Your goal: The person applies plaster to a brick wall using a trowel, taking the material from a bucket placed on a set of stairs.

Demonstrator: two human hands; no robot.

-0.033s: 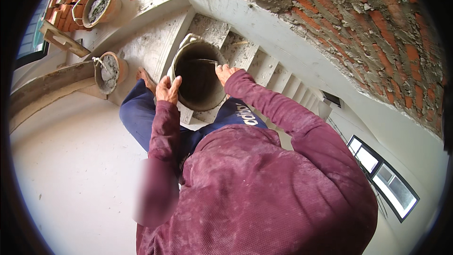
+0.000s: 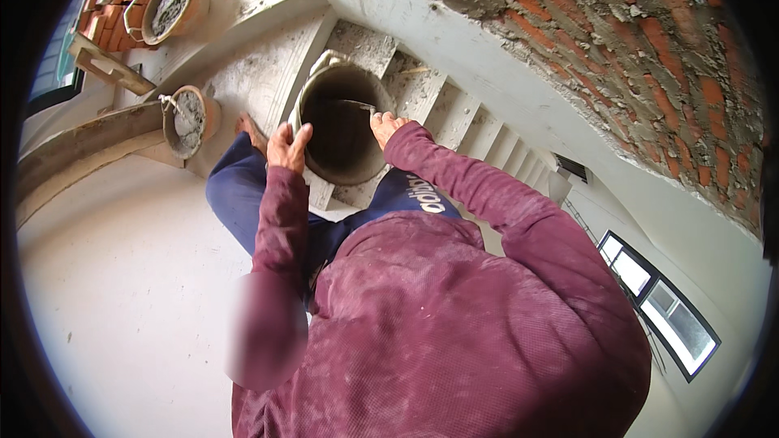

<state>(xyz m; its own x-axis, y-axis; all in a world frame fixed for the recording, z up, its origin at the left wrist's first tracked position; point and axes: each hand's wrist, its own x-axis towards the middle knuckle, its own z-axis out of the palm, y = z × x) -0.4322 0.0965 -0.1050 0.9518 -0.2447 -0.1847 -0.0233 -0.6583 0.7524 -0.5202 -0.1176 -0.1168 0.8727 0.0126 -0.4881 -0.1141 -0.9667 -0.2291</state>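
Note:
I hold a large grey, mortar-stained bucket (image 2: 345, 162) over the landing edge of the stairs, its dark inside facing up. My left hand (image 2: 288, 146) is closed on the left rim, thumb pointing up. My right hand (image 2: 388, 128) has its fingers curled on the right rim, where a thin metal piece (image 2: 345, 104) runs across the opening; what exactly this is, I cannot tell. My bare left foot (image 2: 251, 131) shows beside the bucket, below my blue trousers.
Two smaller buckets of wet mortar (image 2: 187, 126) (image 2: 168, 10) stand left, near stacked bricks (image 2: 114, 4) and a wooden board (image 2: 109, 65). Concrete stairs (image 2: 487, 134) descend rightward beside a white wall. A mortar-smeared brick wall (image 2: 633, 49) rises upper right. A curved ledge (image 2: 81, 150) runs left.
The bucket and both of my hands have shifted slightly upward in the picture, away from my body. My grip looks much the same.

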